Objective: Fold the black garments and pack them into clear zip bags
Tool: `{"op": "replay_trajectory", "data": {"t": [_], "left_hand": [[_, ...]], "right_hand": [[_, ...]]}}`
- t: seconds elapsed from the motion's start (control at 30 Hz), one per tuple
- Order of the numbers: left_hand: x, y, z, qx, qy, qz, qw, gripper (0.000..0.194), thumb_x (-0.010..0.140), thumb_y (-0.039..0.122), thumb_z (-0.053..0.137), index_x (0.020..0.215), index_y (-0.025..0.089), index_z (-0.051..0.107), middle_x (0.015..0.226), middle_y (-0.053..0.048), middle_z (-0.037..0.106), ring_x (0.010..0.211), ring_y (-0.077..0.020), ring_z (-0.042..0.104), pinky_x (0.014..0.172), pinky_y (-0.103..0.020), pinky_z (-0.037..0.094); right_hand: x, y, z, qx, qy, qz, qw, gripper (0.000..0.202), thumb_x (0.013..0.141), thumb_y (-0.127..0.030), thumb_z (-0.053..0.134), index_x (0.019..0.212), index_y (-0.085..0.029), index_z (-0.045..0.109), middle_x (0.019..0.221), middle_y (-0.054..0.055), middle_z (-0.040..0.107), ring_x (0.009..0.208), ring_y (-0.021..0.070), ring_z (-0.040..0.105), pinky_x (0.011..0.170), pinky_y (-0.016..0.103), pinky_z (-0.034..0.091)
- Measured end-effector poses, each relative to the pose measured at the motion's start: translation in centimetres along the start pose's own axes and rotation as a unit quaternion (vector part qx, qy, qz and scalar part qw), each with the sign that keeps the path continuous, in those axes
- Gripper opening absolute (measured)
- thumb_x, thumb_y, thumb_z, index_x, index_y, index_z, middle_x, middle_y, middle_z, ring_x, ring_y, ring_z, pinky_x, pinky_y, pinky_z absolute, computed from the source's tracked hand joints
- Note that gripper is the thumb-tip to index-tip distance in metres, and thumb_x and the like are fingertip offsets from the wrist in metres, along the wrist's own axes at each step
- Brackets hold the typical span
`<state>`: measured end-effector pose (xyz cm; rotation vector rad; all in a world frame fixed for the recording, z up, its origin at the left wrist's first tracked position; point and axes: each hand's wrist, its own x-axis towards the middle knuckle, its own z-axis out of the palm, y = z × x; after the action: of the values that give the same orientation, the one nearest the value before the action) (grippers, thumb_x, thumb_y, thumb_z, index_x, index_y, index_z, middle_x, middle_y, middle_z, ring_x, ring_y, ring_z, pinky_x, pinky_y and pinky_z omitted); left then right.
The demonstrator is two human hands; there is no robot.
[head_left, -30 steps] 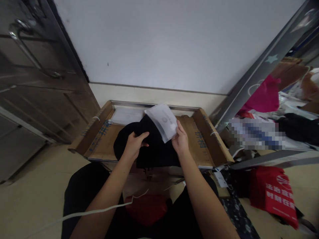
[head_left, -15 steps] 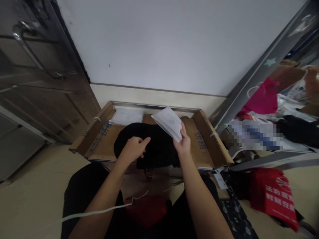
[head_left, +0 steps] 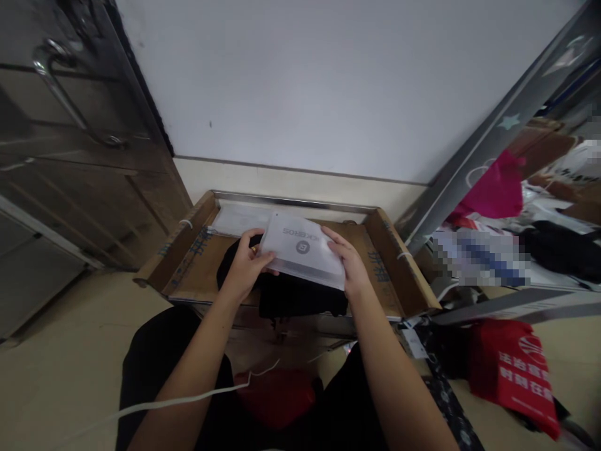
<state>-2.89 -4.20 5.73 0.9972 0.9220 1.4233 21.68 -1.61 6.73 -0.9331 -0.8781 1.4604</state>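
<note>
White, frosted and flat, the pouch (head_left: 307, 250) carries grey lettering and a round dark emblem. Head view: pouch held between both hands, tilted, above black cloth (head_left: 300, 299) that lies on the cardboard tray (head_left: 200, 275). Left hand (head_left: 245, 266): thumb on the upper face at the left edge, fingers curled at that edge; grip closed on the pouch. Right hand (head_left: 348, 262): fingers on the upper face near the right edge, palm at the side; grip closed on the pouch, thumb position cannot be told. Black cloth extends out to the left beneath the left hand. Second white packet (head_left: 237, 218) lies at the tray's far left, behind the left hand. White cord (head_left: 197, 397) crosses the left forearm.
</note>
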Motion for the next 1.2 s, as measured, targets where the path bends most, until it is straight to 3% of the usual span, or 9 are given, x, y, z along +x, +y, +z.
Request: {"op": "replay_trajectory", "data": {"t": [0.1,0.23,0.33,0.47,0.73,0.93,1.0,1.13,1.2], "left_hand": [[0.0,0.5,-0.4,0.015,0.013,0.039,0.999,0.073,0.068,0.022,0.079,0.134,0.03,0.049,0.101,-0.004,0.068,0.061,-0.0135,0.065,0.048,-0.026,0.056],[0.5,0.4,-1.5,0.061,0.061,0.062,0.994,0.046,0.07,0.024,0.076,0.115,0.018,0.07,0.087,-0.005,0.068,0.057,-0.0133,0.063,0.045,-0.025,0.053],[0.9,0.0,-2.6,0.09,0.092,0.051,0.99,0.042,0.07,0.027,0.077,0.11,0.013,0.075,0.072,-0.003,0.065,0.056,-0.0139,0.06,0.046,-0.025,0.053],[1.8,0.1,-4.2,0.096,0.11,0.052,0.988,0.052,0.067,0.027,0.079,0.117,0.015,0.073,0.09,-0.005,0.067,0.065,-0.0125,0.06,0.051,-0.024,0.054],[9.4,3.6,-8.5,0.141,0.18,-0.006,0.974,0.039,0.065,0.008,0.073,0.104,0.009,0.07,0.096,-0.009,0.066,0.067,-0.0122,0.062,0.056,-0.025,0.055],[11.6,3.0,-10.5,0.274,0.264,-0.062,0.923,0.037,0.069,0.008,0.07,0.106,0.007,0.065,0.095,-0.011,0.066,0.08,-0.0204,0.067,0.072,-0.036,0.06],[10.9,2.5,-10.5,0.355,0.268,-0.005,0.895,0.043,0.073,0.011,0.068,0.116,0.01,0.064,0.115,-0.015,0.066,0.106,-0.0276,0.065,0.091,-0.043,0.056],[9.1,1.6,-9.1,0.626,0.211,0.17,0.732,0.041,0.084,0.022,0.062,0.124,0.015,0.065,0.153,-0.017,0.046,0.139,-0.038,0.04,0.115,-0.055,0.035],[8.6,1.2,-8.5,0.688,0.129,0.2,0.686,0.043,0.086,0.024,0.06,0.128,0.018,0.065,0.153,-0.014,0.048,0.138,-0.0377,0.041,0.114,-0.055,0.035]], "right_hand": [[0.2,1.1,1.2,0.051,0.049,0.002,0.997,0.056,0.07,-0.027,0.073,0.126,-0.025,0.067,0.101,0.0,0.077,0.077,0.0186,0.068,0.073,0.033,0.056],[0.5,4.0,1.5,0.143,0.095,-0.034,0.985,0.061,0.076,-0.033,0.067,0.136,-0.031,0.055,0.098,-0.001,0.076,0.087,0.0216,0.071,0.08,0.038,0.057],[0.1,5.8,0.7,0.183,0.111,-0.045,0.976,0.051,0.076,-0.031,0.067,0.126,-0.028,0.057,0.09,0.0,0.075,0.078,0.0183,0.069,0.074,0.034,0.055],[-0.7,6.4,-0.5,0.241,0.119,-0.032,0.963,0.028,0.078,-0.025,0.066,0.106,-0.022,0.063,0.078,0.0,0.071,0.063,0.0134,0.061,0.063,0.028,0.05],[-0.9,6.1,-0.5,0.295,0.077,-0.022,0.952,0.01,0.08,-0.018,0.062,0.089,-0.021,0.065,0.064,-0.004,0.055,0.057,0.0118,0.049,0.058,0.027,0.044],[-1.1,6.4,-0.4,0.291,0.07,-0.025,0.954,0.009,0.08,-0.018,0.063,0.088,-0.02,0.064,0.065,-0.004,0.052,0.057,0.0109,0.047,0.058,0.026,0.041],[-1.1,6.4,-0.4,0.289,0.07,-0.026,0.954,0.009,0.08,-0.017,0.061,0.088,-0.02,0.064,0.064,-0.004,0.052,0.057,0.0108,0.047,0.058,0.026,0.04],[-1.2,6.4,-0.4,0.289,0.067,-0.027,0.955,0.009,0.081,-0.017,0.061,0.088,-0.02,0.065,0.064,-0.003,0.053,0.058,0.0108,0.047,0.059,0.025,0.04],[-1.3,6.5,-0.4,0.288,0.066,-0.03,0.955,0.009,0.08,-0.017,0.062,0.088,-0.02,0.065,0.064,-0.003,0.054,0.058,0.0109,0.047,0.058,0.025,0.04]]}}
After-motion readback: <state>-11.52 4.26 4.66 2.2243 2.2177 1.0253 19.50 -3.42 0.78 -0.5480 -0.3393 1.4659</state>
